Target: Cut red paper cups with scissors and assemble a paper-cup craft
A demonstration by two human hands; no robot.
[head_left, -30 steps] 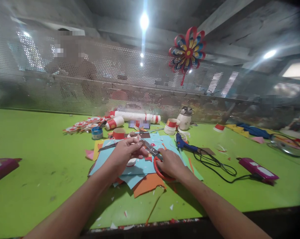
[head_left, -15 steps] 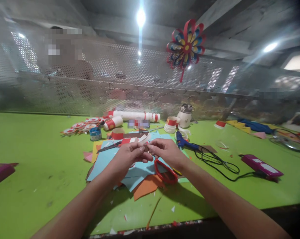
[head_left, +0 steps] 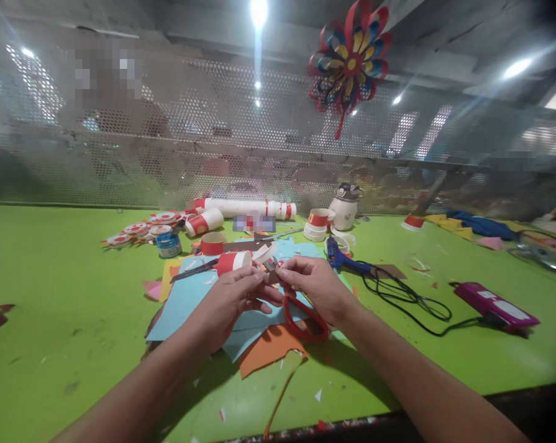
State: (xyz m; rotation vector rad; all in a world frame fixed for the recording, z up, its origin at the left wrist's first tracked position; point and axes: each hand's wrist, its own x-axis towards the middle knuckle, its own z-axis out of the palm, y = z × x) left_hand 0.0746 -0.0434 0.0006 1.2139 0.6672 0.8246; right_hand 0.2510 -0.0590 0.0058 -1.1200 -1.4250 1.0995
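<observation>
Currently, your left hand (head_left: pixel 229 300) and right hand (head_left: pixel 321 288) each pinch a small brown-grey piece (head_left: pixel 272 276) between thumb and fingers, held over light-blue paper sheets (head_left: pixel 182 309) near the green counter's (head_left: pixel 66 357) front edge. Red-handled scissors (head_left: pixel 313 337) lie just beside your right hand; a blue plastic glue gun (head_left: pixel 337 255) rests farther back.
</observation>
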